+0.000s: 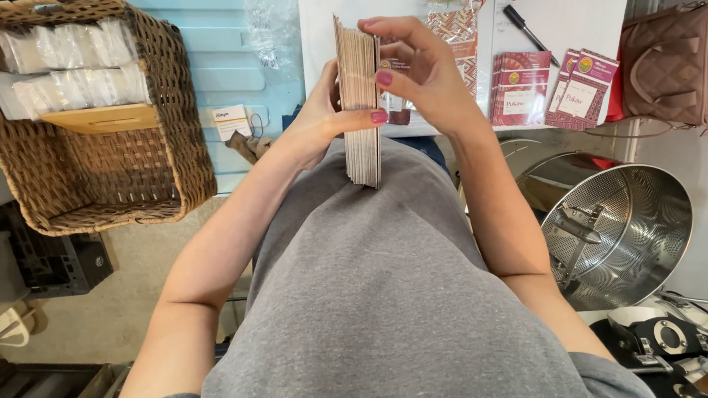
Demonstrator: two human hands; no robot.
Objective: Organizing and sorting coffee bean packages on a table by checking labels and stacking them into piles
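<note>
Fingers (380, 79) of my right hand (427, 78) curl over the top edge of the stack (360, 98), pinching the outermost few packets, while my left hand (322, 116) clasps the stack from behind, thumb wrapped across its face. Both hands are clenched on it; neither is free.

From the head view, the stack stands on edge, bottom resting on my grey shirt, just short of the tabletop (552, 29). That is a soft, sloping seat, so I judge the bottom could slide and the packets fan out. If the thumb eases, loose ones may drop to the floor between my lap and the basket (91, 111), or towards the steel drum (620, 237) on the right. Peeling with the right fingers could also drag several at once, since the edges sit tight together.
</note>
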